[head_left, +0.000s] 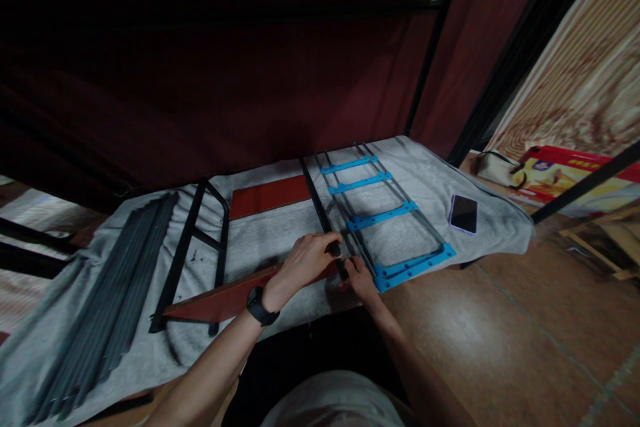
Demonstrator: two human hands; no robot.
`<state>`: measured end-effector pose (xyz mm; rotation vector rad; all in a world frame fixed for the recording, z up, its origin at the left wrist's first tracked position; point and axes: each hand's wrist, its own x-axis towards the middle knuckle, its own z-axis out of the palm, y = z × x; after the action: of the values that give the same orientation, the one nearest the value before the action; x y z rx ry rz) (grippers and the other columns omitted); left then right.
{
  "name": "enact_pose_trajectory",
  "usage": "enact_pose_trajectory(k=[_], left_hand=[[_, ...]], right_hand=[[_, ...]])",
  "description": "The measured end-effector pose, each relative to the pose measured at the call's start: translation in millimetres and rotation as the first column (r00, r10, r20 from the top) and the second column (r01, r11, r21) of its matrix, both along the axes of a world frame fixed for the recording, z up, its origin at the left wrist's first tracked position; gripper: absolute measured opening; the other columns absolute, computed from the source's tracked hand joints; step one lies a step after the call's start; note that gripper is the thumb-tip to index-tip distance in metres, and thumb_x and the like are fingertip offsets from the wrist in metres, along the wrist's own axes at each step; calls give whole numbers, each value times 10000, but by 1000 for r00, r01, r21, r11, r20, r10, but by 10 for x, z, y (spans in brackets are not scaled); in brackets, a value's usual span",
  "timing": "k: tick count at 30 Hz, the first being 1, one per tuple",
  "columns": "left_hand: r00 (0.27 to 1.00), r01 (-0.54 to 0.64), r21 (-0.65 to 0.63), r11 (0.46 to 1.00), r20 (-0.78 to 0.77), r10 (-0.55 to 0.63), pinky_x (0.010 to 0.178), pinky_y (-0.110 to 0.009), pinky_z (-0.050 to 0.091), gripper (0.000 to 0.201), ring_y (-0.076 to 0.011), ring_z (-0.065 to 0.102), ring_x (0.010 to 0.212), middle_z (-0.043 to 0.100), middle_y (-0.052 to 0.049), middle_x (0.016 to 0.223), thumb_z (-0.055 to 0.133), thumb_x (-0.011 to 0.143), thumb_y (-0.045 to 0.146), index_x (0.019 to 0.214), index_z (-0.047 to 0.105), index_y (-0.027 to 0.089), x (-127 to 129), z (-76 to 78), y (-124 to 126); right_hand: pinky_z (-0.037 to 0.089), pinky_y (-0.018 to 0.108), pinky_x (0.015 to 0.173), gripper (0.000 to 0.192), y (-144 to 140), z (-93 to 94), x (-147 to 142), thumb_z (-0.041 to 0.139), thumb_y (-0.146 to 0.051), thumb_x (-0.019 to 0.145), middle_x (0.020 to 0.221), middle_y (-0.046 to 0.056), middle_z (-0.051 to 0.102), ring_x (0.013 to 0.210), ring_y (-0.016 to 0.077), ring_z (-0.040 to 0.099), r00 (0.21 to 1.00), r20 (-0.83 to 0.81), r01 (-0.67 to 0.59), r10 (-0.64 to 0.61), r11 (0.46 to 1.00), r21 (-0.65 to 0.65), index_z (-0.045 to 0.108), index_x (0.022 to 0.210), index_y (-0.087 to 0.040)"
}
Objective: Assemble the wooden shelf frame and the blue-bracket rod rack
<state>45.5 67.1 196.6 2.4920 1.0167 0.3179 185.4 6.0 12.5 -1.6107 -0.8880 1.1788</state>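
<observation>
My left hand (305,259), with a black watch on its wrist, is closed around a short dark object (333,249) whose kind I cannot make out. Just right of it, my right hand (359,278) has its fingers wrapped at the near end of a black metal bar (315,193). That bar lies along the right side of a frame with two reddish-brown boards, one farther (270,196) and one nearer (220,295). On the frame's left side stands a black metal end piece (187,247). Small screws (195,257) lie on the cloth inside this piece.
A grey cloth (425,173) covers the low surface. Several dark grey tubes (110,280) lie at left. Blue brackets (383,215) joined by thin rods lie right of my hands, with a phone (463,214) beyond. Black posts (435,47) rise behind; a red-yellow box (560,173) is on the floor.
</observation>
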Motion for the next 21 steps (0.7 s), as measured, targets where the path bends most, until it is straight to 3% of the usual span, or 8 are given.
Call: enact_pose_trajectory(k=[7, 12, 17, 21], left_hand=[[1000, 12, -22, 1000, 11, -12, 687, -236, 425, 243, -168, 699, 854, 764, 20, 977, 550, 895, 169, 1050, 699, 283, 6, 3, -9], [1000, 13, -8, 1000, 11, -13, 692, -237, 422, 234, -163, 693, 836, 765, 24, 978, 569, 889, 171, 1041, 701, 289, 18, -26, 1], [1000, 17, 5, 1000, 6, -17, 692, -237, 420, 237, -163, 692, 845, 761, 23, 963, 551, 887, 147, 1016, 699, 281, 24, -44, -4], [1000, 18, -9, 1000, 11, -18, 697, -236, 426, 245, -165, 694, 853, 762, 24, 970, 547, 889, 153, 1030, 697, 286, 21, -22, -8]], right_hand=[[469, 297, 487, 208, 17, 14, 7, 412, -446, 925, 524, -42, 537, 460, 187, 593, 995, 71, -70, 70, 998, -2, 461, 851, -258], [506, 304, 530, 156, 4, -40, 18, 435, -410, 902, 662, -34, 597, 529, 178, 634, 997, -69, -37, 38, 999, 24, 464, 889, -258], [478, 298, 521, 180, 18, -56, 16, 432, -415, 901, 577, -33, 550, 508, 180, 605, 997, 53, -58, 57, 998, 9, 468, 819, -259], [496, 300, 503, 213, 8, -59, 25, 435, -464, 900, 621, -38, 574, 496, 177, 613, 999, -20, -35, 35, 999, -9, 480, 903, -256]])
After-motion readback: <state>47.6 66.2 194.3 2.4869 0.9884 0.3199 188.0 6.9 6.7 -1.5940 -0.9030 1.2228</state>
